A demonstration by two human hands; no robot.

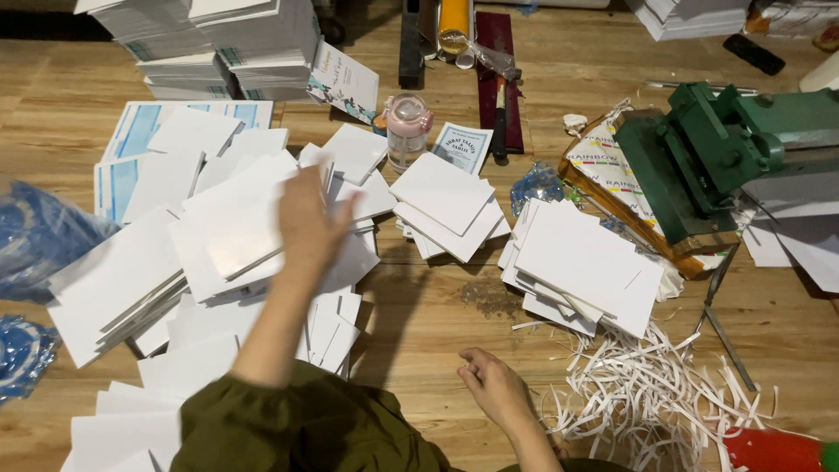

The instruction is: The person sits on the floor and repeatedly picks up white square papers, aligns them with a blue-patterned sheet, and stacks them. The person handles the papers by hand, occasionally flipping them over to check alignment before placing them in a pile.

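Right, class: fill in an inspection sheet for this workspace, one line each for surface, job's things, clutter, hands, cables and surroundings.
Surface: wooden floor, bare between the piles.
Job's things: loose stacks of white cards under the left hand; further stacks of cards and to the right.
Clutter: white paper strips, pink bottle, blue plastic wrap.
Hands: left hand blurred, over the cards, empty as far as visible; right hand resting on the floor, empty.
Cables: nothing seen.
Surroundings: green cutting machine at right, tall stacks of printed sheets at top left.
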